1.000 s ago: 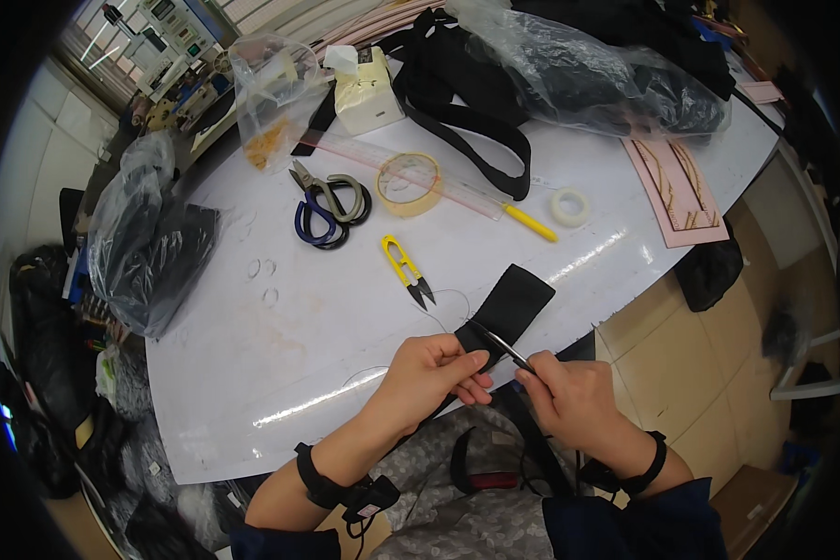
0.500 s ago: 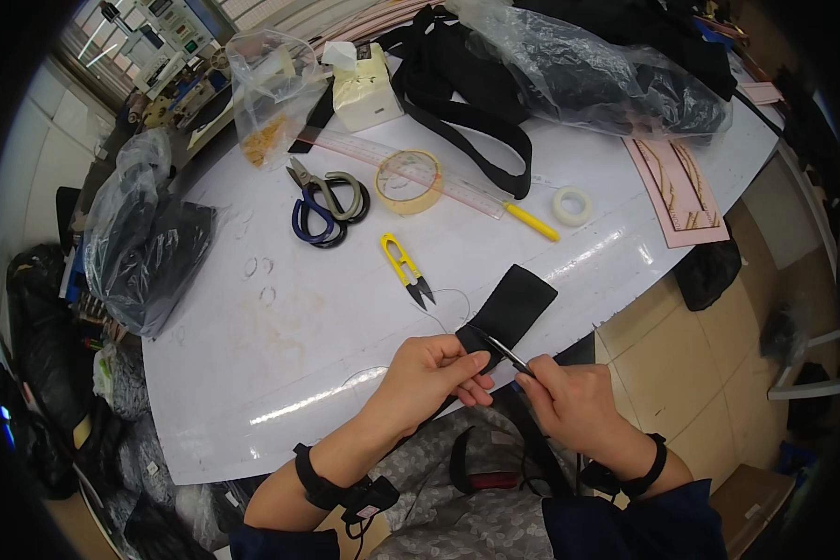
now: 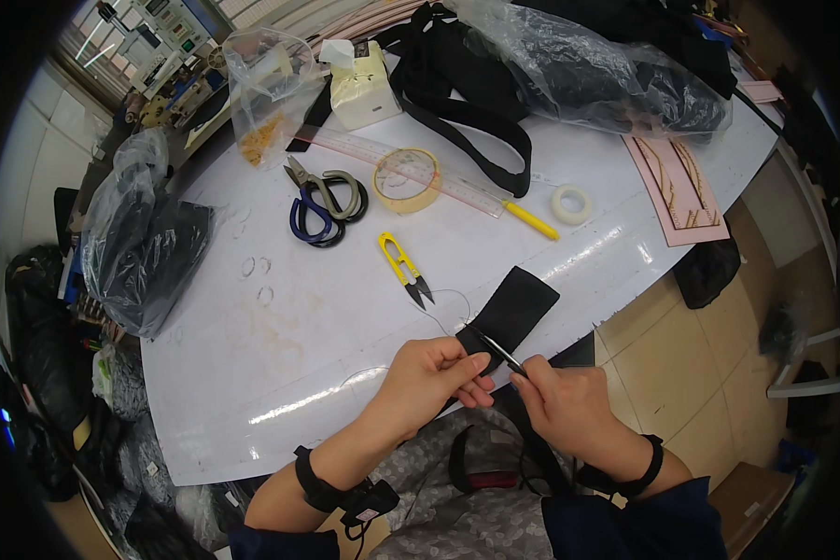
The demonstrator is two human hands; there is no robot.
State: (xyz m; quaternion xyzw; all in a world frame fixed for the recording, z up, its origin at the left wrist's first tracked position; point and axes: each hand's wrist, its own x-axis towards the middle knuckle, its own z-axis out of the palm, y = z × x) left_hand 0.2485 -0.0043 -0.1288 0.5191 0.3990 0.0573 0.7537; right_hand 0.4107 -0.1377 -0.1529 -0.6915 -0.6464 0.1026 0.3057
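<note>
Black webbing [image 3: 515,306] lies on the near edge of the white table, its near end pinched between the thumb and fingers of my left hand [image 3: 439,378]. My right hand [image 3: 569,397] is closed around a slim pointed metal tool [image 3: 502,352] that looks like tweezers. The tool's tip meets the webbing just beyond my left thumb; whether it grips anything there is too small to tell. A thin dark thread [image 3: 468,301] loops from that spot toward the yellow thread snips [image 3: 402,268], which lie on the table a little farther off.
Dark-handled scissors [image 3: 329,207], a tape roll [image 3: 407,181], a clear ruler [image 3: 448,187], a yellow-handled tool [image 3: 530,219] and a small white tape roll [image 3: 571,204] lie across the table [image 3: 224,373]. Plastic-wrapped black goods [image 3: 616,79] fill the back; another bag [image 3: 145,252] sits left.
My right hand and the tool have shifted slightly left, nearer my left hand. My left hand keeps its pinch on the webbing.
</note>
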